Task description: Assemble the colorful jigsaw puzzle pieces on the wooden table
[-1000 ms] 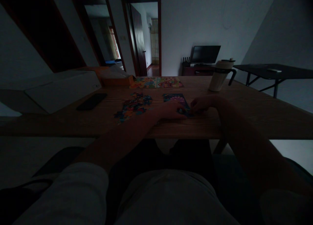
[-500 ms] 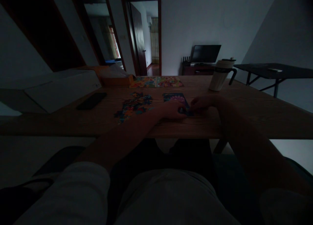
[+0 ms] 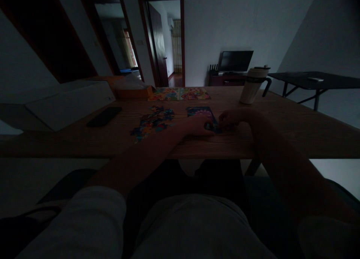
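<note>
The room is dim. A partly built puzzle (image 3: 201, 113), dark blue with pink, lies on the wooden table (image 3: 281, 127) in front of me. My left hand (image 3: 197, 126) rests at its near left corner, fingers curled around a small puzzle piece (image 3: 208, 126). My right hand (image 3: 232, 119) sits at the near right edge, fingers bent down and pinched on the puzzle's edge. A heap of loose coloured pieces (image 3: 152, 122) lies to the left of my left hand.
A colourful picture sheet (image 3: 180, 94) lies further back. A white tumbler with a dark handle (image 3: 253, 85) stands back right. A black phone (image 3: 104, 116), a white box (image 3: 67, 103) and an orange box (image 3: 132, 90) are on the left.
Both hands stay at the puzzle's near edge with only slight finger shifts. The view has drifted a little.
</note>
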The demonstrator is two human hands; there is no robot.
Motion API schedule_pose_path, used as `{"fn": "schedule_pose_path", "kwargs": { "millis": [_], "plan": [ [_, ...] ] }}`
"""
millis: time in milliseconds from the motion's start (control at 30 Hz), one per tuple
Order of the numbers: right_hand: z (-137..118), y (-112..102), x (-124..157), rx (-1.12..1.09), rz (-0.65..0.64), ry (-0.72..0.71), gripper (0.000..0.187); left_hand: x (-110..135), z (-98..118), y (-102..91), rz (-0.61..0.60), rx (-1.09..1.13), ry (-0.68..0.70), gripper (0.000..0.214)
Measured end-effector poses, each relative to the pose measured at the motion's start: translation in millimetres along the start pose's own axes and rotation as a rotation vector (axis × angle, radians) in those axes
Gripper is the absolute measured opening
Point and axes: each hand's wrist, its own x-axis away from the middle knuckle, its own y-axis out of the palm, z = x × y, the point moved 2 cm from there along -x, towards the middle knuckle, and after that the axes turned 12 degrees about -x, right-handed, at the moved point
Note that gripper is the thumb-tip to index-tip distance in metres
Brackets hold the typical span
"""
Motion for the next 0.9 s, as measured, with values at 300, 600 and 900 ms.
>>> {"fn": "schedule_pose_path", "kwargs": {
  "millis": [300, 600, 900],
  "plan": [
    [-2.2, 0.7, 0.3, -0.040, 0.020, -0.013, 0.050, 8.1, -5.6, -3.3, -0.049, 0.042, -0.005, 0.047],
    [1.5, 0.2, -2.6, -0.041, -0.002, -0.014, 0.051, 8.9, -3.5, -4.6, -0.055, 0.030, -0.034, 0.049],
    [-6.7, -8.6, 4.2, -0.058, 0.308, -0.080, 0.037, -4.1, 2.7, 4.8, 0.042, 0.123, -0.102, 0.045]
  ]
}}
